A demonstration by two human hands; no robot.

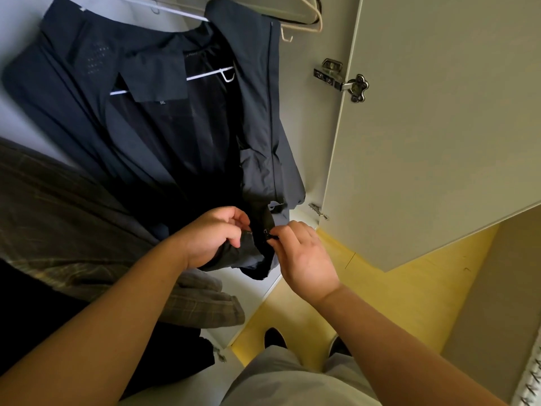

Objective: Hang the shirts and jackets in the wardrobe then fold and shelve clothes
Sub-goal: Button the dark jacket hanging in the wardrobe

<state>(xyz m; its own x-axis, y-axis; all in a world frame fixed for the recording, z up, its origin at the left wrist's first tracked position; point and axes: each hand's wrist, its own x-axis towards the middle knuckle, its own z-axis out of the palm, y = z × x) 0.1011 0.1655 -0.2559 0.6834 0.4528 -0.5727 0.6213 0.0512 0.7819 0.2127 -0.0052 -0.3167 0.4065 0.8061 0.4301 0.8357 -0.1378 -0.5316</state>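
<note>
A dark navy jacket (164,118) hangs open on a white hanger (210,74) inside the wardrobe. Both hands are at the jacket's bottom hem. My left hand (213,235) grips the left front edge of the hem, fingers curled round the fabric. My right hand (301,253) pinches the small zipper pull (268,232) at the bottom of the right front edge. The two front edges are close together between the hands. A brown plaid garment (67,218) hangs to the left of the jacket.
The pale wardrobe door (439,127) stands open on the right, with metal hinges (341,79) on its inner side. Empty beige hangers (310,16) hang at the top. The yellow floor (380,303) and my shoes lie below. More dark clothing (181,347) sits low on the left.
</note>
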